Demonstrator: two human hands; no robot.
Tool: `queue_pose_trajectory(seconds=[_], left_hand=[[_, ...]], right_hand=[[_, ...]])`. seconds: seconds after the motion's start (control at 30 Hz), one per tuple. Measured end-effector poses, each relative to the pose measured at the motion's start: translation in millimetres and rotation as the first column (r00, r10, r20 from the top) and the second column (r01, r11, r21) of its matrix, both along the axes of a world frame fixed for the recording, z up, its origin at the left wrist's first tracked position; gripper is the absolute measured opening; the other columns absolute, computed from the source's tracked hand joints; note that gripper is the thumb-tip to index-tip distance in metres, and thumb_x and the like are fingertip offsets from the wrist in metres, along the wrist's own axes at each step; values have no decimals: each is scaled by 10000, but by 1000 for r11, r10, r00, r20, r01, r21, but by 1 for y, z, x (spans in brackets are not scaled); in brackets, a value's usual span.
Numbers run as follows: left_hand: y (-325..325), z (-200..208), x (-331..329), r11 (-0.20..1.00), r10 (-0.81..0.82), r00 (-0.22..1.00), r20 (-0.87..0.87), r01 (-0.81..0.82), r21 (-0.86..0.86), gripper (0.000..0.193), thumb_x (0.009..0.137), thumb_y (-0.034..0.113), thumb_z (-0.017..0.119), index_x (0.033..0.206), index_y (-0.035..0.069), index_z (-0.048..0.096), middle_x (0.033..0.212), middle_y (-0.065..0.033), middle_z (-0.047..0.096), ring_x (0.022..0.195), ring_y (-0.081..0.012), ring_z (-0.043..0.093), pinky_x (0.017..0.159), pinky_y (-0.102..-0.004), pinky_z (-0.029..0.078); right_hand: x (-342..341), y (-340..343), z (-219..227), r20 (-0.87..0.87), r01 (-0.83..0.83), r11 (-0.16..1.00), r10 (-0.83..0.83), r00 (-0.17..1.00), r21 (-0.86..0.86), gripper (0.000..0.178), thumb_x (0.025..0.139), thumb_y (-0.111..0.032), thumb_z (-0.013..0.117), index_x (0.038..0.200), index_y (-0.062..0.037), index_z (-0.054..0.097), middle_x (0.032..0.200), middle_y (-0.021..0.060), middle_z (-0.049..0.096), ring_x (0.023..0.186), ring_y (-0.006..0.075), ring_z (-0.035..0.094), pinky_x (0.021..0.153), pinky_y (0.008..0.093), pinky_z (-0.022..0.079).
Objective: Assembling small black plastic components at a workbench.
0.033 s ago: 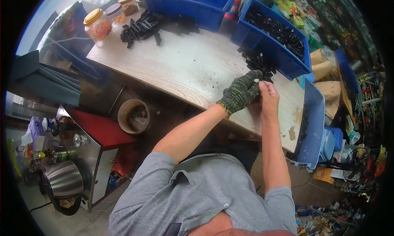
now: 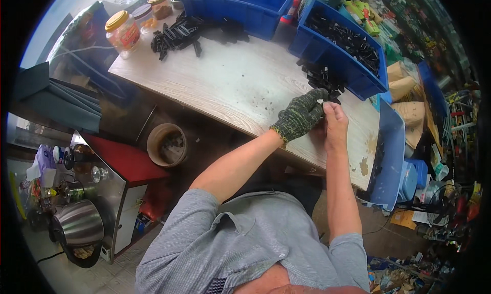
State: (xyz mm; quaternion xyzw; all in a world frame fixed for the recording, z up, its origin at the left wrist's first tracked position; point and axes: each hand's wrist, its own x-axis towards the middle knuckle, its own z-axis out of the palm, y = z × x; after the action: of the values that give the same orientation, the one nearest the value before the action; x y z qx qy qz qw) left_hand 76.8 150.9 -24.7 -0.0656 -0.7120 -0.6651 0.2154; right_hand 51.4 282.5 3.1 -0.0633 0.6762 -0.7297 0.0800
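Note:
My left hand (image 2: pixel 299 116), in a dark green-and-black knit glove, is above the right part of the table with its fingers closed. Bare and pinched, my right hand (image 2: pixel 335 122) meets it at the fingertips. A tiny pale spot shows between them; whatever they hold is too small and covered to name. Just beyond the fingers lies a small heap of black plastic pieces (image 2: pixel 319 75). Behind that heap stands a blue bin (image 2: pixel 332 63) filled with similar black pieces.
The pale wood-grain table (image 2: pixel 215 84) carries another pile of black pieces (image 2: pixel 176 35), lidded jars (image 2: pixel 123 35) and a second blue bin (image 2: pixel 230 12) at the back. A bucket (image 2: pixel 167 145) stands below the front edge. A blue crate (image 2: pixel 389 161) adjoins the right end; a kettle (image 2: pixel 79 223) sits lower left.

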Motion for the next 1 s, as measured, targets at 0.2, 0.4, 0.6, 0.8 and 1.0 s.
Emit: queue_pose_trajectory(seconds=[0.2,0.4,0.6,0.8,1.0], left_hand=[[-15,15,15,956,-39,996,86,62,-287,359,903,214,651,1215,46,590,1037,-182,697,922,-346,677,782,-416,542],[-20,28,28,840,78,995,53,-37,-541,312,873,249,687,1129,78,638,990,-140,706,895,-337,673,783,-419,537],[-72,19,42,590,347,847,-401,-530,-609,390,855,356,700,1151,107,653,1090,-132,667,1014,-325,620,899,-442,493],[-242,28,28,19,835,457,-306,-580,-815,403,907,431,581,1065,71,671,1075,-161,666,1023,-330,625,842,-466,516],[-268,17,9,140,889,455,-48,-371,-918,308,867,321,588,1043,84,676,1039,-190,674,985,-385,630,864,-501,503]], right_hand=[[10,-2,5,18,-45,997,46,999,-56,245,990,-294,601,954,-55,642,803,-5,655,669,56,593,547,231,501],[20,-16,5,55,-62,998,62,997,-4,279,1007,-331,547,938,-73,628,731,-5,609,583,77,545,495,255,469],[23,-9,-1,114,-122,992,116,987,41,310,1001,-337,540,848,-69,573,563,-19,471,449,80,441,444,285,491],[36,-25,15,202,-10,998,24,979,-68,359,1000,-363,486,756,-102,453,500,-23,307,409,104,331,407,345,493],[37,-22,10,160,-26,996,39,986,-80,367,994,-383,487,757,-106,448,505,-27,301,413,101,336,408,345,505]])
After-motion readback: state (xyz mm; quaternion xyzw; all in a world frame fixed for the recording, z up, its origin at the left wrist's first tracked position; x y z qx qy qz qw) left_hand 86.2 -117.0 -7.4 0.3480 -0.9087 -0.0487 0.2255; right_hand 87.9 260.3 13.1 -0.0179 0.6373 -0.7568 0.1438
